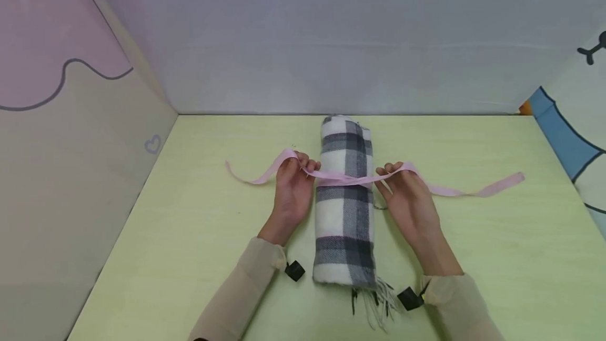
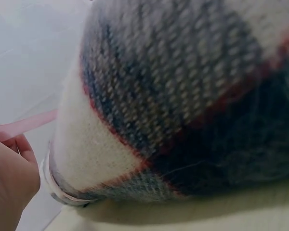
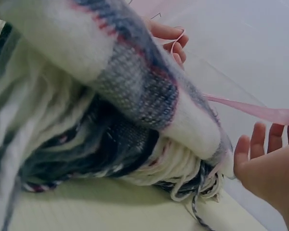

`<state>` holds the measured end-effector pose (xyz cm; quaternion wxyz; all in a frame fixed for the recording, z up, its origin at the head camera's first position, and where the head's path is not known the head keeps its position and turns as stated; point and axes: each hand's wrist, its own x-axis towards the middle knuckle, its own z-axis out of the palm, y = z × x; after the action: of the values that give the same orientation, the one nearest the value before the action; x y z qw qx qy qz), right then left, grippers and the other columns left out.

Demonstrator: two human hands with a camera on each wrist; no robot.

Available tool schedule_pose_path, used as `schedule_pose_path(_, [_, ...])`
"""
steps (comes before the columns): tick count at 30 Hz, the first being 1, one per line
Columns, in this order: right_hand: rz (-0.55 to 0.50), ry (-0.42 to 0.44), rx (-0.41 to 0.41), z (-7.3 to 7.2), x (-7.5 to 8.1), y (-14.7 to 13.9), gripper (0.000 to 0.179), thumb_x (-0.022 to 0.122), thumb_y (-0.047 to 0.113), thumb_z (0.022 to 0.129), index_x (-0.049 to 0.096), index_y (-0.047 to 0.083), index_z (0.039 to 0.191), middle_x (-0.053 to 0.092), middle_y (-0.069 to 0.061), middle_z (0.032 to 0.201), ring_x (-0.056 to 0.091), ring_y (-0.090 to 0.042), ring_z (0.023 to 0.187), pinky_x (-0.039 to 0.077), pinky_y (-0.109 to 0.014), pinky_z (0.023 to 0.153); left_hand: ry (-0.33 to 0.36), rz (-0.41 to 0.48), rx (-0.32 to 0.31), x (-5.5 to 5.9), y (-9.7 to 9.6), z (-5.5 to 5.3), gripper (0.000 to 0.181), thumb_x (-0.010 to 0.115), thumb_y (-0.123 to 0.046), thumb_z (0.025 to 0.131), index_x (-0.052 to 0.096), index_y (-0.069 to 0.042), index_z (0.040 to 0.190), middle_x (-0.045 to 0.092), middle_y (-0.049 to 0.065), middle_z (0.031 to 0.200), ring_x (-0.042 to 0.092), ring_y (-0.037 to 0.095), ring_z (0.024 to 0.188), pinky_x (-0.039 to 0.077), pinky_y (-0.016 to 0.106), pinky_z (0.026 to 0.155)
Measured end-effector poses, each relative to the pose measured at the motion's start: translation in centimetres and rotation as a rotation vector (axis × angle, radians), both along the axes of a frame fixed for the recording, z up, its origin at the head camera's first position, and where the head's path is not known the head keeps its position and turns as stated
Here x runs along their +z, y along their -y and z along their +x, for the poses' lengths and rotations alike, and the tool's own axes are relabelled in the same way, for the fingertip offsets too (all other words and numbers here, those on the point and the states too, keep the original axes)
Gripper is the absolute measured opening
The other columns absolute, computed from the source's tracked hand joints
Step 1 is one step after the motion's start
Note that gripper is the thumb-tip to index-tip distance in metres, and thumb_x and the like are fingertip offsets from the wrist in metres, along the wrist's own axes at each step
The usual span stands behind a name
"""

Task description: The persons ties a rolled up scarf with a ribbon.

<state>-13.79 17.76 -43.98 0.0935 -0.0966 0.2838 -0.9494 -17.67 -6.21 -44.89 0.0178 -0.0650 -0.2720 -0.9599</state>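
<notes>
A rolled plaid scarf (image 1: 331,220) in white, grey and black lies lengthwise on the table, its fringe (image 1: 379,299) spilling out at the near end. Round its middle runs a pink ribbon (image 1: 333,176), whose two strands cross on top. My left hand (image 1: 292,193) pinches one strand just left of the scarf, and my right hand (image 1: 411,204) pinches the other on the right side. Loose ribbon tails trail outward from both hands. In the right wrist view the ribbon (image 3: 250,109) stretches from the scarf to the right hand (image 3: 272,173); the scarf partly hides the left hand (image 3: 171,36).
The pale yellow-green table (image 1: 189,257) meets a grey-lilac back wall (image 1: 331,41). Printed side panels stand at left and right. Small black cubes (image 1: 295,271) hang by both wrists, close to the scarf's near end.
</notes>
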Motion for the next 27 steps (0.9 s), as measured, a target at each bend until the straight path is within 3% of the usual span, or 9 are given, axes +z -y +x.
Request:
schedule_pose_path(4, [-0.145,0.022,0.026,-0.5,-0.1,0.5,0.036,0.030,0.013,0.114,0.065,0.004,0.108,0.065,-0.008,0.101,0.059,-0.026,0.110,0.044,-0.035,0.107,-0.022,0.006,-0.037,-0.1,-0.4,-0.4,0.026,0.082,-0.031,0.088,0.061,-0.016,0.090,0.055,-0.004,0.083,0.048,0.014,0.076,0.039,0.031,0.082])
schedule_pose_path(11, [-0.190,0.065,-0.033,-1.1,-0.1,1.6,0.030,0.034,0.016,0.112,0.061,0.008,0.103,0.058,-0.004,0.088,0.051,-0.023,0.094,0.042,-0.032,0.095,-0.026,-0.040,-0.080,-0.2,-0.7,-0.7,0.029,0.080,-0.033,0.089,0.060,-0.013,0.093,0.048,-0.005,0.078,0.041,0.011,0.068,0.033,0.026,0.070])
schedule_pose_path(18, [-0.362,0.075,-0.016,-1.6,-0.6,2.1,0.028,0.037,0.014,0.110,0.061,0.002,0.100,0.054,-0.008,0.084,0.047,-0.025,0.086,0.038,-0.036,0.087,-0.014,-0.005,-0.119,-0.5,-0.6,-0.6,0.022,0.075,-0.028,0.093,0.058,-0.016,0.087,0.047,-0.005,0.076,0.040,0.007,0.063,0.033,0.025,0.069])
schedule_pose_path(24, [-0.370,0.093,-0.005,-1.7,-0.9,2.1,0.023,0.041,0.014,0.108,0.061,0.004,0.100,0.056,-0.007,0.084,0.046,-0.022,0.078,0.038,-0.033,0.075,-0.014,0.018,-0.166,-0.7,-0.3,-0.7,0.020,0.075,-0.026,0.094,0.059,-0.015,0.089,0.045,-0.005,0.077,0.039,0.008,0.065,0.032,0.022,0.062])
schedule_pose_path(27, [-0.320,0.099,-0.029,-1.9,-1.0,1.9,0.026,0.039,0.014,0.109,0.062,0.006,0.099,0.056,-0.005,0.083,0.045,-0.020,0.077,0.037,-0.031,0.074,-0.017,0.016,-0.165,-0.9,0.1,-0.9,0.020,0.076,-0.026,0.093,0.061,-0.013,0.090,0.046,-0.005,0.076,0.038,0.008,0.065,0.031,0.020,0.060])
